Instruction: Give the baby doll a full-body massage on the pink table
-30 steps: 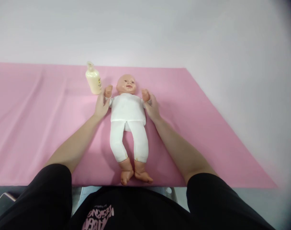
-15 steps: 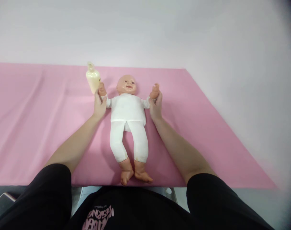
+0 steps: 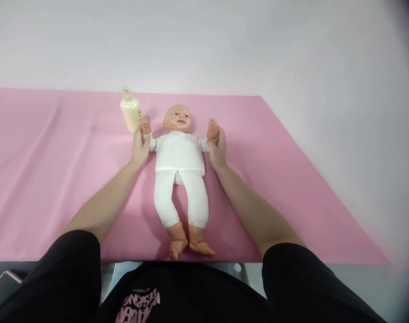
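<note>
Fingers of the left hand (image 3: 139,147) curl loosely around the wrist of the baby doll (image 3: 180,154), below its raised small fist; fingers of the right hand (image 3: 218,149) pinch the doll's other wrist the same way. Dressed in white, the doll lies face up on a pink cloth (image 3: 56,170). Just beside the doll's head, past the left hand, stands a cream lotion bottle (image 3: 130,111); its label print is too small to read

A doll (image 3: 180,170) with glossy plastic head and limbs, dressed in matt white cloth, lies on a smooth pink cloth (image 3: 275,179), faintly creased, beside a glossy cream plastic bottle (image 3: 130,111).
</note>
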A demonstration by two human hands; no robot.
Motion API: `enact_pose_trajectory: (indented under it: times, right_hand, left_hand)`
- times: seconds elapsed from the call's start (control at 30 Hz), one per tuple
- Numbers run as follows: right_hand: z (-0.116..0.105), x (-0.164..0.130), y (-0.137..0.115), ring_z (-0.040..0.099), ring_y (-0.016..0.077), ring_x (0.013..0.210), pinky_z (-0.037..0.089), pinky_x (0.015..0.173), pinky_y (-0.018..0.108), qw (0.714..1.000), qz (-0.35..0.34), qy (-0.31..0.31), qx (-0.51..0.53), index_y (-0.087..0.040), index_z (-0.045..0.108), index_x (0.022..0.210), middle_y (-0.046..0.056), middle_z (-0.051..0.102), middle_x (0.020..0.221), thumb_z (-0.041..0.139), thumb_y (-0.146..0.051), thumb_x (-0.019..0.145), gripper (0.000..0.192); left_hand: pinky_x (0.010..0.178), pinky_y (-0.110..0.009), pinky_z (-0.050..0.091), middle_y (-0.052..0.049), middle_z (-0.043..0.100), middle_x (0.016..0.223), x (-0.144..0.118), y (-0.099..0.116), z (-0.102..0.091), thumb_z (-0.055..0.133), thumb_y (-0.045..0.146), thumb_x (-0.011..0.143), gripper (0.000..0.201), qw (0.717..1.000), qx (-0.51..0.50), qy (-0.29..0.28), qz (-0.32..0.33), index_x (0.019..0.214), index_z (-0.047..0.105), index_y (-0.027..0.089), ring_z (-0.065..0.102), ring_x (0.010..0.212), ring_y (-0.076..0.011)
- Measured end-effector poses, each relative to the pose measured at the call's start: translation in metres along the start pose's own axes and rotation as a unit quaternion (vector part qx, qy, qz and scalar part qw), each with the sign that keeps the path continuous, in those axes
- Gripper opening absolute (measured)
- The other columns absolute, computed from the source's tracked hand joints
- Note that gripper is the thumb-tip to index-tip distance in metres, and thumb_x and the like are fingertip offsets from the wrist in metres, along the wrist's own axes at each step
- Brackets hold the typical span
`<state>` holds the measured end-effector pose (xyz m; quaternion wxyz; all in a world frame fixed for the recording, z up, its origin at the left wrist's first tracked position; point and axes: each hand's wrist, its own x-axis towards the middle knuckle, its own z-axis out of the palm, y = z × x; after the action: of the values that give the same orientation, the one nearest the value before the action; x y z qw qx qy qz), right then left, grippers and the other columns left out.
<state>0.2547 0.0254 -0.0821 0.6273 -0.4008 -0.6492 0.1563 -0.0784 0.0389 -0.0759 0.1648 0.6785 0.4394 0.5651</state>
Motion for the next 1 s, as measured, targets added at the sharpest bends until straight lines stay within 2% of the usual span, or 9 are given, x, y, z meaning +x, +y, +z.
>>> enact_pose_trajectory:
  times: [0.1, 0.2, 0.37, 0.53, 0.63, 0.73, 0.9, 0.93, 1.0]
  right_hand:
    - [0.004, -0.004, -0.022, 0.060, 0.0274, 0.136, 0.045, 0.121, 0.052, 0.996, -0.013, -0.071, -0.052, -0.028, 0.058, 0.140, 0.009, 0.066, 0.143, 0.056, -0.022, 0.089, 0.052]
    - [0.006, -0.005, -0.030, 0.064, 0.0284, 0.127, 0.046, 0.119, 0.053, 0.983, -0.044, -0.130, -0.118, -0.028, 0.067, 0.131, 0.007, 0.073, 0.131, 0.053, -0.015, 0.083, 0.051]
    - [0.006, -0.004, -0.028, 0.063, 0.0289, 0.127, 0.046, 0.119, 0.053, 0.983, -0.040, -0.131, -0.121, -0.028, 0.068, 0.131, 0.006, 0.072, 0.133, 0.054, -0.015, 0.083, 0.052]
    - [0.006, -0.005, -0.023, 0.061, 0.0285, 0.132, 0.044, 0.122, 0.054, 0.997, 0.003, -0.066, -0.035, -0.029, 0.062, 0.136, 0.007, 0.068, 0.139, 0.062, -0.026, 0.089, 0.047]
    - [0.004, -0.002, -0.016, 0.050, 0.0284, 0.148, 0.036, 0.128, 0.056, 0.999, 0.036, -0.016, 0.038, -0.028, 0.051, 0.146, 0.009, 0.055, 0.156, 0.064, -0.034, 0.091, 0.057]
    - [0.000, 0.002, 0.003, 0.039, 0.0286, 0.157, 0.029, 0.131, 0.061, 0.992, 0.073, 0.065, 0.076, -0.029, 0.042, 0.151, 0.008, 0.041, 0.167, 0.060, -0.038, 0.091, 0.063]
    - [-0.009, 0.005, 0.043, 0.038, 0.0285, 0.158, 0.029, 0.130, 0.064, 0.954, 0.202, 0.190, 0.112, -0.028, 0.039, 0.150, 0.011, 0.038, 0.166, 0.051, -0.034, 0.089, 0.063]
    - [-0.010, 0.005, 0.046, 0.038, 0.0287, 0.158, 0.029, 0.130, 0.064, 0.953, 0.207, 0.192, 0.110, -0.028, 0.040, 0.150, 0.011, 0.039, 0.165, 0.050, -0.033, 0.089, 0.062]
    - [-0.011, 0.005, 0.044, 0.039, 0.0287, 0.158, 0.030, 0.130, 0.064, 0.963, 0.182, 0.175, 0.097, -0.028, 0.042, 0.150, 0.010, 0.040, 0.165, 0.050, -0.033, 0.090, 0.060]
  left_hand:
    - [0.126, -0.054, 0.035, -0.019, 0.056, 0.153, -0.004, 0.021, 0.002, 0.044, 0.066, 0.102, 0.070, 0.988, 0.090, -0.102, 0.070, 0.155, 0.047, 0.020, 0.050, 0.145, -0.0337]
    - [0.121, -0.056, 0.038, -0.017, 0.062, 0.146, -0.005, 0.032, 0.005, 0.039, 0.055, 0.106, 0.059, 0.966, 0.150, -0.190, 0.093, 0.149, 0.057, 0.020, 0.054, 0.136, -0.0350]
    - [0.119, -0.056, 0.040, -0.018, 0.062, 0.144, -0.005, 0.030, 0.006, 0.040, 0.053, 0.106, 0.058, 0.965, 0.159, -0.186, 0.092, 0.149, 0.057, 0.019, 0.054, 0.133, -0.0355]
    - [0.124, -0.057, 0.035, -0.019, 0.060, 0.147, -0.006, 0.024, 0.005, 0.041, 0.066, 0.104, 0.067, 0.981, 0.115, -0.135, 0.081, 0.151, 0.051, 0.020, 0.053, 0.140, -0.0351]
    - [0.130, -0.053, 0.030, -0.019, 0.050, 0.158, -0.005, 0.017, 0.004, 0.045, 0.073, 0.100, 0.076, 0.996, 0.028, -0.062, 0.054, 0.156, 0.042, 0.022, 0.045, 0.151, -0.0335]
    - [0.132, -0.047, 0.029, -0.016, 0.042, 0.166, -0.001, 0.002, 0.004, 0.051, 0.075, 0.096, 0.078, 0.998, -0.063, 0.028, -0.009, 0.156, 0.036, 0.027, 0.039, 0.157, -0.0296]
    - [0.125, -0.049, 0.043, -0.017, 0.057, 0.148, 0.011, -0.030, 0.000, 0.057, 0.065, 0.099, 0.056, 0.962, -0.118, 0.159, -0.190, 0.137, 0.047, 0.026, 0.056, 0.144, -0.0296]
    - [0.124, -0.049, 0.043, -0.016, 0.059, 0.145, 0.012, -0.033, -0.001, 0.058, 0.063, 0.099, 0.052, 0.956, -0.117, 0.170, -0.209, 0.134, 0.048, 0.026, 0.058, 0.142, -0.0292]
    - [0.125, -0.048, 0.042, -0.015, 0.059, 0.146, 0.012, -0.033, -0.001, 0.058, 0.062, 0.099, 0.050, 0.962, -0.113, 0.160, -0.191, 0.134, 0.049, 0.027, 0.058, 0.141, -0.0278]
